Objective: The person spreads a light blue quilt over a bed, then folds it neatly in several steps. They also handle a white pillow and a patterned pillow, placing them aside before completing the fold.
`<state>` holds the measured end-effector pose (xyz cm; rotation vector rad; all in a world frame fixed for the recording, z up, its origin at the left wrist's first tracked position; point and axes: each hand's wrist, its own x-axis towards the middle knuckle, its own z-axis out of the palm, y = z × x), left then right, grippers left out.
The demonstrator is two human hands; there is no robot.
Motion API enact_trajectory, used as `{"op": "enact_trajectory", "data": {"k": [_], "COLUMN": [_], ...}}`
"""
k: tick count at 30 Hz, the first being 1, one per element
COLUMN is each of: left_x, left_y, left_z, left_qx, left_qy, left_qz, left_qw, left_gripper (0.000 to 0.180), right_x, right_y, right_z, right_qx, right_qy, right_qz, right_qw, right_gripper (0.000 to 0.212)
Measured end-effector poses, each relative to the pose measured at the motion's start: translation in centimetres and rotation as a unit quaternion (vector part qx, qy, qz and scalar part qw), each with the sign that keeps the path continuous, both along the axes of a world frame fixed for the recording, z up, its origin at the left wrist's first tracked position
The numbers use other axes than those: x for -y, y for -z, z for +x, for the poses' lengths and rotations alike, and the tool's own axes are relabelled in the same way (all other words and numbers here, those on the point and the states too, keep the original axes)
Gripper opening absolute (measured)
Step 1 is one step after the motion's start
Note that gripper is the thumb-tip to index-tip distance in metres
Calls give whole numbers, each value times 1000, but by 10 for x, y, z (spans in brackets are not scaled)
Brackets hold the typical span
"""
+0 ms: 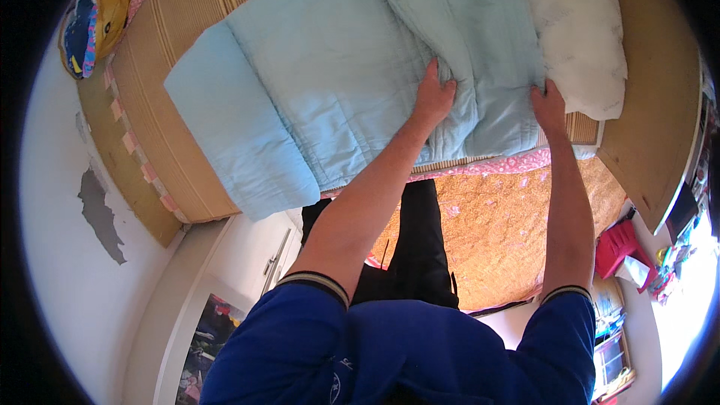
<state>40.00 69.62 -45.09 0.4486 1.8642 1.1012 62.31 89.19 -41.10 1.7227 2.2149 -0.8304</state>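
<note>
A light blue quilt (pixel 322 67) lies across the bed, partly folded over, with creases running through it. My left hand (pixel 435 96) is closed on a raised fold of the quilt near its middle, and the cloth bunches beside the fingers. At the quilt's right edge, close to the pillow, my right hand (pixel 550 109) grips the fabric, its fingers partly tucked out of sight. The white pillow (pixel 577 30) lies just beyond this edge, against the headboard.
Beneath the quilt is a brown striped mat (pixel 169 112). The wooden headboard (pixel 652 82) stands at the right. A yellow and blue bag (pixel 101 26) sits at the far left corner. A white cabinet (pixel 240 255) is at the lower left, and an orange rug (pixel 495 232) covers the floor.
</note>
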Motion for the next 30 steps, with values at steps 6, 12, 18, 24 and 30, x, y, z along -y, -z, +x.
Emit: {"op": "enact_trajectory", "data": {"k": [6, 12, 18, 24, 30], "left_x": [29, 74, 132, 212, 214], "left_y": [-8, -11, -5, -6, -10], "left_z": [-15, -26, -96, -194, -220], "left_qx": [-9, -153, 254, 297, 99], "left_qy": [-19, 86, -15, -331, -185], "left_qz": [-59, -74, -11, 1, -64], "left_qw": [998, 982, 967, 896, 976], "left_gripper": [71, 67, 55, 64, 71], "right_x": [5, 61, 218, 322, 330], "right_y": [9, -101, -182, -98, -58], "right_z": [11, -72, -200, -296, -267], "right_qx": [-89, -70, -164, -179, -114], "right_qy": [53, 29, -168, -208, -209], "right_qz": [-15, -3, 21, -83, -7], "right_qw": [995, 997, 972, 958, 971], "right_gripper": [46, 39, 27, 39, 56]}}
